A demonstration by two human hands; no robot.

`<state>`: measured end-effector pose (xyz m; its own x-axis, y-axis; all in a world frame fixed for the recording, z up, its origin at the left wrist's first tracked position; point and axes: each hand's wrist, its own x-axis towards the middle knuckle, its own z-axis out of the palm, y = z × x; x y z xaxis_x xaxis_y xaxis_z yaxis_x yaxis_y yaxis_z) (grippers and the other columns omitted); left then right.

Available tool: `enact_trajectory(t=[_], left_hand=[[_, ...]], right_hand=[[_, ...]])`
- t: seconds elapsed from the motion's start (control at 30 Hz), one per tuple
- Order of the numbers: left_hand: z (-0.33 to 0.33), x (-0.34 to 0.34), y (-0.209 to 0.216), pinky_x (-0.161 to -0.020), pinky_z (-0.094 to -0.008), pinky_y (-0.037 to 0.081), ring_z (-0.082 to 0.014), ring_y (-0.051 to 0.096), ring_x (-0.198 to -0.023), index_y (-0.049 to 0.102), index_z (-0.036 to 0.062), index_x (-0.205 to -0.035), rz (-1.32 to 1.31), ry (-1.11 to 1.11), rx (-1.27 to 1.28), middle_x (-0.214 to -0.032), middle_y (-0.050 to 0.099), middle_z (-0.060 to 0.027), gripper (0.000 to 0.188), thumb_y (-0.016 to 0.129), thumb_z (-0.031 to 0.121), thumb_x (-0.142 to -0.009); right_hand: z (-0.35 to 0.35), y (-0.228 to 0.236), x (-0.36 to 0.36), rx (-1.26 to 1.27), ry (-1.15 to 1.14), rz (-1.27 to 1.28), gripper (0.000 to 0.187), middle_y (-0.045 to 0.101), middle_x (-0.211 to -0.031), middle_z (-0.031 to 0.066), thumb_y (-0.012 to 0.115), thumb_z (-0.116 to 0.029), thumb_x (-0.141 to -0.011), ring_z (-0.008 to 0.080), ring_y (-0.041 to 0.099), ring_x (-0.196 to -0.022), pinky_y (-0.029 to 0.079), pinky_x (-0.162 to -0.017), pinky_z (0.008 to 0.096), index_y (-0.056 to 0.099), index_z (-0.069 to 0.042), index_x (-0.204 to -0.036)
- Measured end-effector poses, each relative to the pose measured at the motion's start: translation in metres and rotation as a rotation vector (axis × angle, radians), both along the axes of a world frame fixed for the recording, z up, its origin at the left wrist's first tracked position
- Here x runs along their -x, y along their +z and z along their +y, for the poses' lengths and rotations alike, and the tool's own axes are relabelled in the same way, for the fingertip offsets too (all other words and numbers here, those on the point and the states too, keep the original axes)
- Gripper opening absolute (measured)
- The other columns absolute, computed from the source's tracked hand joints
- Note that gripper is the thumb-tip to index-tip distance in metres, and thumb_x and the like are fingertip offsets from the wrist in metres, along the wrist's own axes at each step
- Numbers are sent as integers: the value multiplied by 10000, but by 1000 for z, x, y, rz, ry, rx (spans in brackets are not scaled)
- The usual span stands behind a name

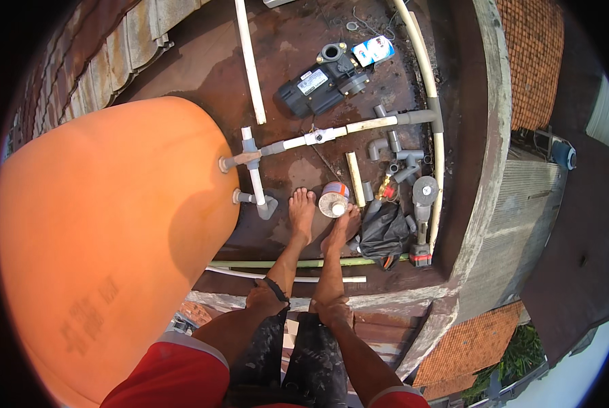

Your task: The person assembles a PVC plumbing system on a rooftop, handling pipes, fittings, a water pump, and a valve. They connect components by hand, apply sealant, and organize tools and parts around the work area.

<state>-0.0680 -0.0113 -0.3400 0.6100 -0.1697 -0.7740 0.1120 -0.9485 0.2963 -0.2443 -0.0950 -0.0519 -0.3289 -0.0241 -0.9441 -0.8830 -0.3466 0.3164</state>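
Observation:
My left hand point(266, 297) rests on my left knee, fingers draped over it, holding nothing. On the right knee lies my right hand point(333, 312), likewise open and without any object. Beyond them my bare feet stand on the wet brown floor, with a round can point(334, 199) with a white cap between them. A black water pump point(321, 81) lies farther off, beside a small blue-and-white box point(373, 51). White pipe with a valve point(319, 137) runs from the grey cross fitting point(250, 156) near the tank to the pipe on the right.
A big orange tank point(114, 197) fills the left side. At right are loose grey pipe fittings point(409, 156), a brass valve with red handle point(387, 192), a black plastic bag point(385, 232) and a cordless angle grinder point(423, 214). A concrete ledge point(493, 136) borders the floor; roofs lie beyond.

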Motion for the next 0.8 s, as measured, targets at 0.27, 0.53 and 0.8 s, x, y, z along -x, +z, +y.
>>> enact_trajectory(t=[0.27, 0.53, 0.8], left_hand=[[5, -6, 10, -1410, -413, 17, -259, 121, -1722, 280, 31, -1752, -12, 99, -23, -1854, 208, -115, 707, 229, 487, -1213], [124, 50, 267, -1178, -428, 476, -392, 606, -1411, 83, -237, -1627, 622, -399, -630, -1506, 607, -290, 1392, 764, 701, -858], [104, 33, 243, -1153, -426, 528, -409, 664, -1374, 86, -267, -1604, 550, -370, -549, -1460, 660, -311, 1481, 831, 733, -806]], right_hand=[[15, -15, 19, 15, 39, -73, 1374, 572, -1554, 347, 732, -749, -889, 440, 601, -1449, 490, -1204, 477, 92, 205, -1643], [13, -6, 13, 61, -12, -54, 1382, 582, -1518, 366, 763, -735, -876, 459, 610, -1428, 493, -1195, 478, 100, 220, -1624], [24, -13, 29, 112, -80, -126, 1267, 606, -1451, 388, 774, -686, -884, 461, 633, -1381, 503, -1166, 464, 218, 241, -1543]])
